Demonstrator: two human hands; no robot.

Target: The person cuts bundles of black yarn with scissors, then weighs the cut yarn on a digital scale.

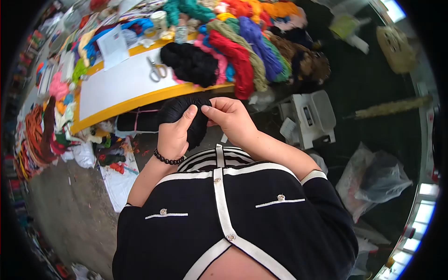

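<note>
Across the white, yellow-edged surface (116, 84) lie heaped skeins of coloured wool (242, 42) and a black pile of wool (191, 63). On the floor at lower right, a clear plastic bag (373, 179) holds something dark, but I cannot tell what. Just below the surface's edge, a bundle of black yarn (177, 109) sits between both hands: the left hand (173, 135) wraps it from beneath, and the right hand (231, 119) pinches its top. It looks light, soft and squashy — best gripped round the middle, not by loose strands. Steel scissors (157, 69) lie beside the black pile.
</note>
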